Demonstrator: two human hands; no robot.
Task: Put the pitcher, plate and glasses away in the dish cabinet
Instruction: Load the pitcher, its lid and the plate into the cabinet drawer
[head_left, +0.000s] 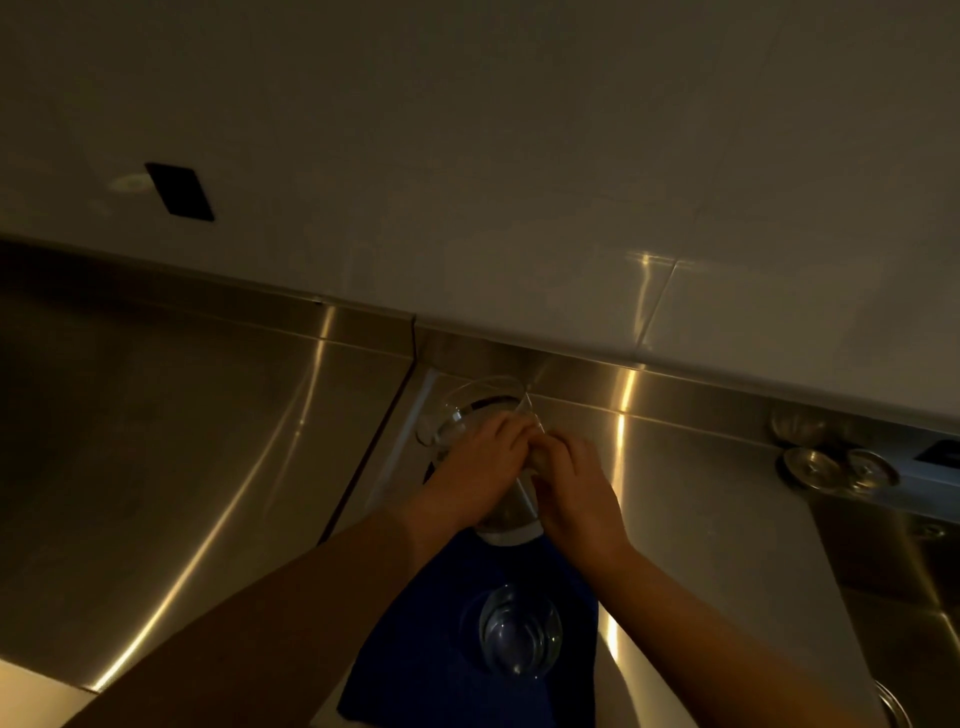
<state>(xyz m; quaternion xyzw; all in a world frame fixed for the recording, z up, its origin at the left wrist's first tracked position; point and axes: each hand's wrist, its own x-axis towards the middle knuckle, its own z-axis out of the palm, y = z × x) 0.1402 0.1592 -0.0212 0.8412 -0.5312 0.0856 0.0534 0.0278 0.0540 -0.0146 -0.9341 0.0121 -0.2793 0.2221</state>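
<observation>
Between both hands, pitcher held upright.

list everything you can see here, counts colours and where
glass pitcher: 1, clear, on the far end of the cloth near the backsplash, held by both hands
drinking glass: 1, clear, standing on the cloth nearer the camera
cloth: 1, dark blue, spread on the counter under the pitcher and glass
steel counter: 1, silver, across the lower half
wall tiles: pale, above the steel backsplash
wall plate: 1, black, upper left on the wall
round metal fittings: 2, silver, far right by the backsplash; what they are is unclear
left hand: 1, wrapped on the pitcher's side
right hand: 1, on the pitcher's other side
</observation>
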